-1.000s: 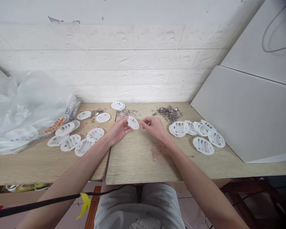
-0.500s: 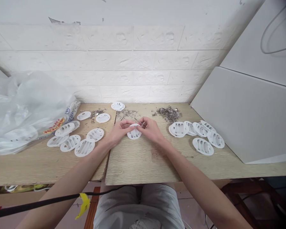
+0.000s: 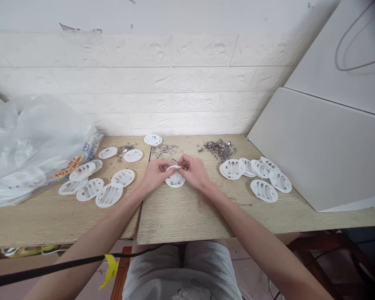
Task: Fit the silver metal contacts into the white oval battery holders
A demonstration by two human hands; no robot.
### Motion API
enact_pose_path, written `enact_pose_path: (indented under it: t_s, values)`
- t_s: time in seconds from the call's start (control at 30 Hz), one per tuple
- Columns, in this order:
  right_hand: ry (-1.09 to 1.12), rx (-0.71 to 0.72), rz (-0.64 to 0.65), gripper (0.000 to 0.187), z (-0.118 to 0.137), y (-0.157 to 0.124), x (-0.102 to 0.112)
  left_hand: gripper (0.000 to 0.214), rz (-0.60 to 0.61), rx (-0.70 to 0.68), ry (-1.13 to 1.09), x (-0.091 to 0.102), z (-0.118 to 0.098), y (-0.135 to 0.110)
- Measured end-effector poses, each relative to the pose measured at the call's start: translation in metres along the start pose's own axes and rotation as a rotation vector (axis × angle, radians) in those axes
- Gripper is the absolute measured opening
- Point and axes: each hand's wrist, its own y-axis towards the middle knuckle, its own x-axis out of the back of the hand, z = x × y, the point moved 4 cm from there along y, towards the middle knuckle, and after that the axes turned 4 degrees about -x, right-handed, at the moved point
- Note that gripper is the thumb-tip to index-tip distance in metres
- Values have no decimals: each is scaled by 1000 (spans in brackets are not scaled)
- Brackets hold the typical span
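A round white plastic battery holder (image 3: 175, 179) lies flat on the wooden table (image 3: 187, 212) in front of me. My left hand (image 3: 155, 173) grips its left edge. My right hand (image 3: 194, 171) presses on its top right side and pinches thin metal tweezers (image 3: 176, 161) that point up and left. Both hands meet over the holder. Whatever sits under the fingertips is hidden.
More white holders lie in a group at left (image 3: 109, 194) and another at right (image 3: 264, 190). Piles of small metal contacts (image 3: 220, 147) sit near the wall. A clear plastic bag (image 3: 34, 141) fills the left side; a grey panel (image 3: 325, 154) leans at right.
The left hand held the holder tilted up off the table; it now lies flat, both hands closed in on it, and the tweezers have come into sight in the right hand.
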Motion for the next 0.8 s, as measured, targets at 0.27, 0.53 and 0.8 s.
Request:
enact_pose_path:
  t_s: [0.27, 0.53, 0.8]
  values:
    - [178, -281, 229, 9, -16, 4, -4, 10, 167, 105, 77, -11, 1, -3]
    - [257, -365, 297, 16, -20, 1, -9, 10, 219, 120, 122, -13, 0, -2]
    - [313, -390, 331, 12, -17, 0, -9, 15, 305, 80, 202, -14, -1, -2]
